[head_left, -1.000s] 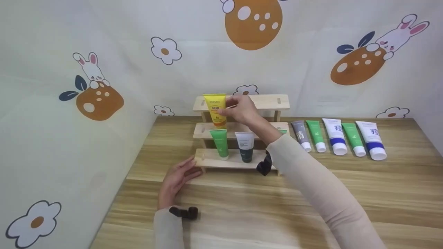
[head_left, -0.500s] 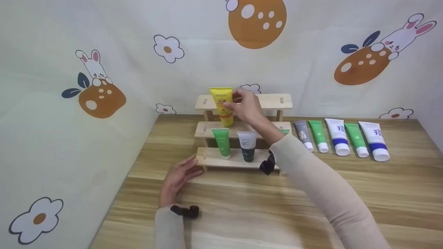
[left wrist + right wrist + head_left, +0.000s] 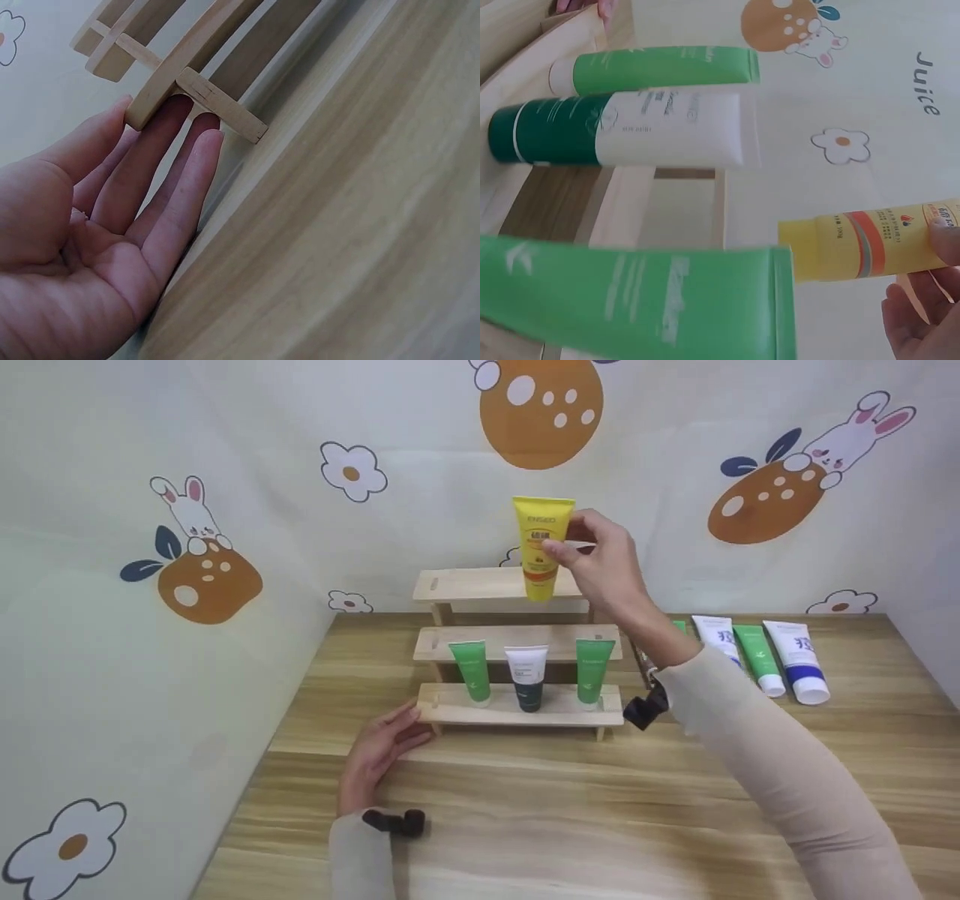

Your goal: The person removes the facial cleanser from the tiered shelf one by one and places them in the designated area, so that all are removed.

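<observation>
My right hand [image 3: 607, 562] pinches a yellow squeeze tube [image 3: 536, 547] at its right side, cap down, in front of and above the top tier of a three-tier wooden display stand [image 3: 442, 641]. In the right wrist view the yellow tube [image 3: 829, 244] is apart from the stand. My left hand [image 3: 379, 750] holds the left end of the bottom tier; in the left wrist view the thumb is on the plank [image 3: 154, 105] and the fingers reach under it. On the bottom tier stand a green tube [image 3: 472, 671], a white and dark green tube [image 3: 529, 675] and another green tube [image 3: 592, 671].
To the stand's right, several tubes lie on the wooden table [image 3: 525, 810], among them a green tube [image 3: 761, 660] and a white and blue tube [image 3: 799, 660]. My right forearm partly covers others. Behind is a patterned cloth wall [image 3: 427, 525].
My right hand has lifted the yellow tube up and to the right, away from the middle tier. The right green tube on the bottom tier is now uncovered. My left hand stays on the stand.
</observation>
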{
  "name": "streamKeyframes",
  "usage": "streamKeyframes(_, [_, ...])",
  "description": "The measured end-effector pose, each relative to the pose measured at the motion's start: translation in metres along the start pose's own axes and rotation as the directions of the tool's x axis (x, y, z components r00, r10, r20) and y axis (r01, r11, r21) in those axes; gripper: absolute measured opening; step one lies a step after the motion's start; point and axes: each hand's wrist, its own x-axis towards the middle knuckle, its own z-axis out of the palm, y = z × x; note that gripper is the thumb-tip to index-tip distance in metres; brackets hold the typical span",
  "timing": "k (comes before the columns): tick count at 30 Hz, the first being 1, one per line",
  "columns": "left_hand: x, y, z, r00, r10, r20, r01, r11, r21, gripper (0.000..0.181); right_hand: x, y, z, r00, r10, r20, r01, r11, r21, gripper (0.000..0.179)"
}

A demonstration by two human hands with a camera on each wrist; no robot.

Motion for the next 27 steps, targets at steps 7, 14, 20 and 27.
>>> streamKeyframes(7, [0.000, 0.000, 0.000, 1.000, 0.005, 0.013, -0.005, 1.000, 0.002, 0.054, -0.011, 0.008, -0.039, 0.993, -0.046, -0.109, 0.050, 0.998, 0.035, 0.037])
streamKeyframes(14, [0.000, -0.001, 0.000, 1.000, 0.011, 0.002, -0.011, 1.000, -0.011, 0.050, -0.028, 0.019, -0.071, 0.986, -0.048, -0.160, 0.053, 0.998, 0.024, 0.042])
streamKeyframes(20, [-0.001, -0.003, -0.002, 1.000, 0.023, 0.004, -0.023, 1.000, -0.001, 0.052, -0.042, 0.035, -0.085, 0.985, -0.012, -0.171, 0.024, 0.997, 0.070, 0.043])
streamKeyframes(27, [-0.001, -0.002, 0.000, 1.000, 0.015, -0.005, -0.015, 1.000, 0.008, 0.048, -0.063, 0.062, -0.098, 0.989, 0.027, -0.146, -0.022, 0.999, 0.038, 0.046])
